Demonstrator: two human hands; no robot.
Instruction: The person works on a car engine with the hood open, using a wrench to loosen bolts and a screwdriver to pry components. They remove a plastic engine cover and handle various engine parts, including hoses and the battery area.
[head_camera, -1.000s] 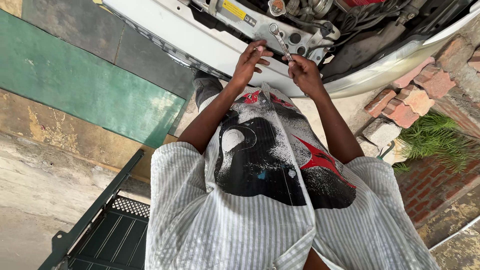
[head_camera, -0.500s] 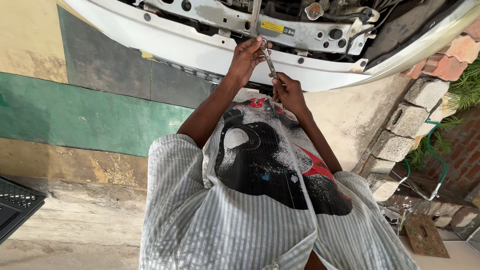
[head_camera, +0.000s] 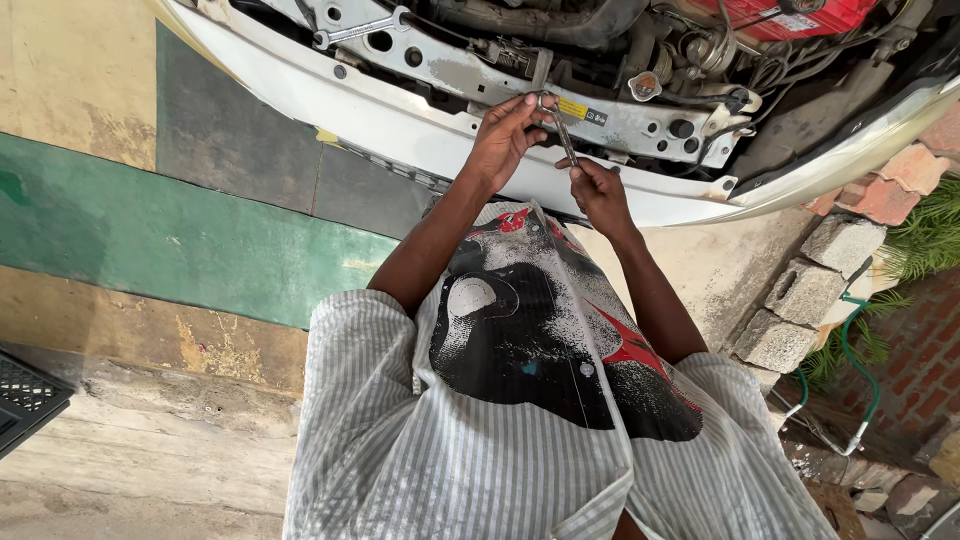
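Note:
Both my hands are raised in front of a white car's open engine bay. My left hand pinches the upper end of a slim metal wrench. My right hand grips the lower end of the same wrench. The wrench runs slantwise between them, just in front of the car's metal front crossbar. A second wrench lies on that crossbar to the upper left. My striped shirt over a printed top fills the lower frame.
The white bumper curves across the top. A red battery sits at the upper right of the engine bay. Bricks and stone blocks with a green hose are at right. A black crate is at the left edge.
The view has shifted, so the car sits lower and closer in frame. My hands stay together on the wrench, now a little lower before the crossbar.

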